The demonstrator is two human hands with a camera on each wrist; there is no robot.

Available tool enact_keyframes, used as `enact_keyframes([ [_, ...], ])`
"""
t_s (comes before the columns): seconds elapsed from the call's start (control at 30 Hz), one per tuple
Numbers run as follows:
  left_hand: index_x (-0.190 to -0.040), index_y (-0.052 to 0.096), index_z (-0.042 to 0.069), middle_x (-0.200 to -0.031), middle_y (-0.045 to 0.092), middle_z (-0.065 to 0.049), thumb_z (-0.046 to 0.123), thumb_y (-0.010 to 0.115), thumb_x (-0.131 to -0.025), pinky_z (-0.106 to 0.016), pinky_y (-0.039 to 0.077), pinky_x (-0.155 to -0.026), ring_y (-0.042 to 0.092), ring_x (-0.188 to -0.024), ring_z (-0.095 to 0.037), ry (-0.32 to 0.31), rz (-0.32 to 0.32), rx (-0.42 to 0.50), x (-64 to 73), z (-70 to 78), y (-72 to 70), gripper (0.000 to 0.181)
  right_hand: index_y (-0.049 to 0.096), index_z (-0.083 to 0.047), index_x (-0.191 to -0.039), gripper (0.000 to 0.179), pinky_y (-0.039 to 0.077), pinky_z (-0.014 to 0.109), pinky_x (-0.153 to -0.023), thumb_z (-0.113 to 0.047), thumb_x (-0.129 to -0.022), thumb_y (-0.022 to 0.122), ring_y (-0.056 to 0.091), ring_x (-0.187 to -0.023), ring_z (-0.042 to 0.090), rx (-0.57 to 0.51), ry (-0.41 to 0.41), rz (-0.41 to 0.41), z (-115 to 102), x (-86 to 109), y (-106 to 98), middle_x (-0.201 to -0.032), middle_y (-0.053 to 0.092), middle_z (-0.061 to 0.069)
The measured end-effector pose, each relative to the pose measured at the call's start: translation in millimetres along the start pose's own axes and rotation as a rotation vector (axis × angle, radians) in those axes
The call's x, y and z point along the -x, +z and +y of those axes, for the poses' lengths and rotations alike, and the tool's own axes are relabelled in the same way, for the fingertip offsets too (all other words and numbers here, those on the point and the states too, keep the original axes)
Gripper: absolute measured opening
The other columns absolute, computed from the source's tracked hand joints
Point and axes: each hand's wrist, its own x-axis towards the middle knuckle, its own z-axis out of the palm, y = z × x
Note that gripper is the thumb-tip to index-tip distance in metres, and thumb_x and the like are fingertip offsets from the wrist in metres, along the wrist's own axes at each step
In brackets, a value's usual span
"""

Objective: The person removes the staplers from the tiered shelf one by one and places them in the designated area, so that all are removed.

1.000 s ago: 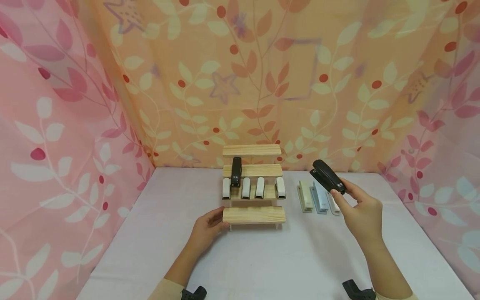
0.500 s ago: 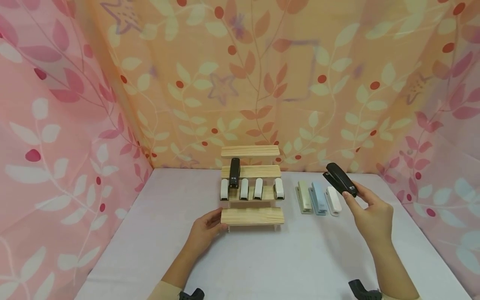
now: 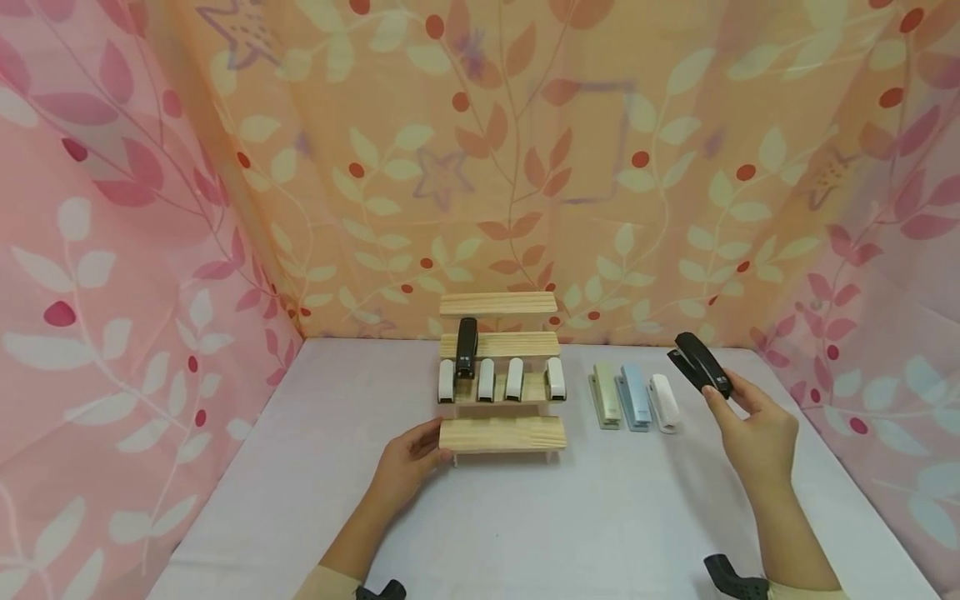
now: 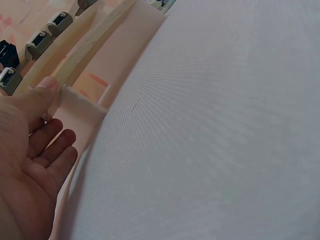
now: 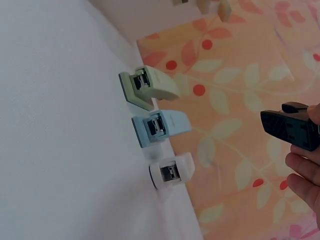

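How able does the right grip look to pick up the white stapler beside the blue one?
Probably not yet: the right grip holds a black stapler. Otherwise the way looks free; the white stapler stands nearby, with nothing over it.

Right grip point(image 5: 306, 169), black stapler point(image 5: 287, 126) cropped at right-wrist view's edge.

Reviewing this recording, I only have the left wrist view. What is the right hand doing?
Observer: In the head view, the right hand holds a black stapler.
Operator: Which staplers are nearest to it on the table?
Observer: A row on the table: from left to right in the head view, a green stapler, a blue stapler and a white stapler.
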Motion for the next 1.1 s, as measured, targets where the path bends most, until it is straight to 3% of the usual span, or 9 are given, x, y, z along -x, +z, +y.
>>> enact_keyframes([
  [0.2, -0.14, 0.06, 0.003, -0.139, 0.064, -0.017, 0.022, 0.084, -0.085, -0.029, 0.055, -0.102, 0.062, -0.128, -0.034, 0.0, -0.002, 0.01, -0.4, -2.0, -0.5, 0.063, 0.07, -0.012, -0.133, 0.045, 0.04, 0.006, -0.084, -0.03, -0.093, 0.079, 0.062, -0.126, 0.035, -0.008, 0.067, -0.005, 13.8, -2.7, 1.5, -0.121, 0.071, 0.021],
  [0.5, -0.141, 0.06, 0.003, -0.14, 0.063, -0.015, 0.023, 0.085, -0.085, -0.024, 0.055, -0.101, 0.062, -0.128, -0.032, -0.026, -0.013, 0.023, -0.9, -1.8, -1.4, 0.065, 0.069, -0.01, -0.134, 0.047, 0.04, -0.004, -0.07, -0.031, -0.093, 0.078, 0.064, -0.123, 0.035, 0.015, 0.163, -0.039, 32.9, -4.4, 3.8, -0.124, 0.069, 0.021],
  [0.77, -0.141, 0.06, 0.003, -0.139, 0.063, -0.016, 0.019, 0.084, -0.086, -0.03, 0.054, -0.104, 0.061, -0.129, -0.033, -0.006, -0.014, 0.02, -1.2, -1.9, -2.0, 0.062, 0.068, -0.012, -0.136, 0.05, 0.047, 0.003, -0.093, -0.038, -0.093, 0.077, 0.064, -0.122, 0.034, 0.058, 0.237, -0.082, 52.9, -5.8, 10.6, -0.129, 0.068, 0.016],
  [0.93, -0.141, 0.06, 0.003, -0.14, 0.063, -0.016, 0.019, 0.083, -0.086, -0.032, 0.054, -0.105, 0.061, -0.129, -0.033, -0.001, -0.013, 0.011, -1.5, -3.2, -1.7, 0.061, 0.068, -0.011, -0.135, 0.051, 0.041, -0.005, -0.081, -0.039, -0.093, 0.077, 0.065, -0.12, 0.028, 0.069, 0.253, -0.118, 64.7, -4.5, 15.6, -0.129, 0.068, 0.015],
  [1.1, -0.141, 0.06, 0.003, -0.141, 0.062, -0.017, 0.019, 0.083, -0.086, -0.031, 0.054, -0.104, 0.06, -0.13, -0.033, 0.005, -0.01, 0.006, -1.9, -4.3, -0.4, 0.061, 0.067, -0.01, -0.137, 0.052, 0.039, -0.005, -0.078, -0.039, -0.094, 0.075, 0.063, -0.122, 0.031, 0.072, 0.257, -0.156, 72.1, -2.8, 19.4, -0.129, 0.067, 0.017],
])
